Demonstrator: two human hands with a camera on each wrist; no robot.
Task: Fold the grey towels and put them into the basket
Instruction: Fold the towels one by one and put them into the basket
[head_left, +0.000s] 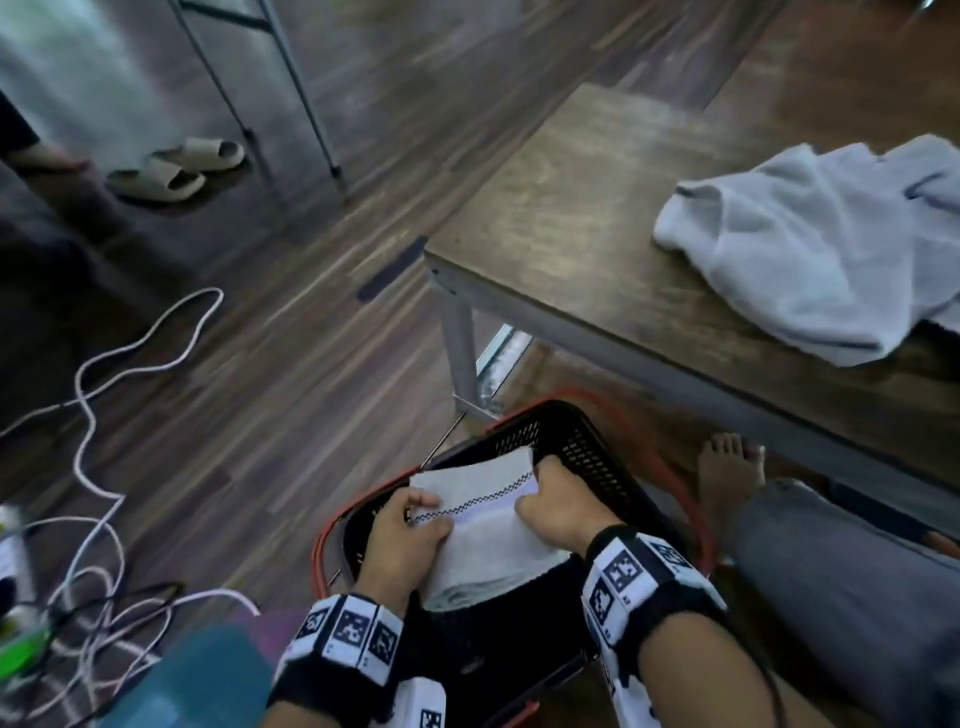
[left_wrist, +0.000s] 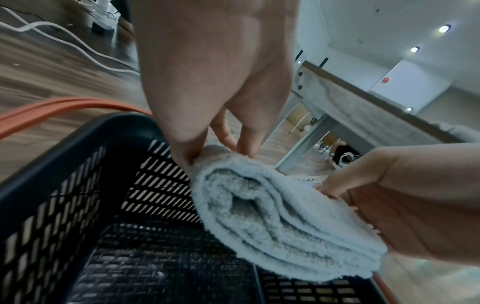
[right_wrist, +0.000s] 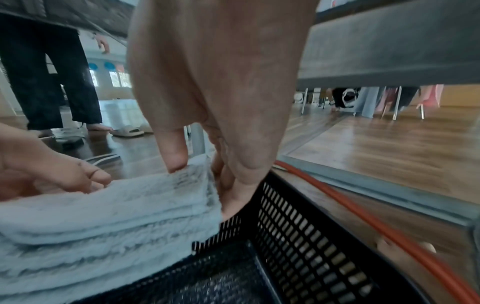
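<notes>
A folded grey towel (head_left: 483, 525) with a checkered stripe hangs above the floor of the black mesh basket (head_left: 587, 457), which has red handles. My left hand (head_left: 410, 535) pinches the towel's left edge, thumb on top. On the right edge my right hand (head_left: 556, 504) grips it, thumb above and fingers underneath. In the left wrist view the folded towel (left_wrist: 280, 222) shows its stacked layers over the basket (left_wrist: 64, 201). The right wrist view shows the folded towel (right_wrist: 103, 216) clear of the basket's floor (right_wrist: 213, 288). A crumpled grey towel (head_left: 810, 249) lies on the wooden table (head_left: 571, 218).
The basket stands on the wood floor by the table's metal leg (head_left: 460, 348). White cables (head_left: 98, 467) trail over the floor at left. A pair of slippers (head_left: 176, 166) lies far left. My bare foot (head_left: 730, 473) rests under the table's edge.
</notes>
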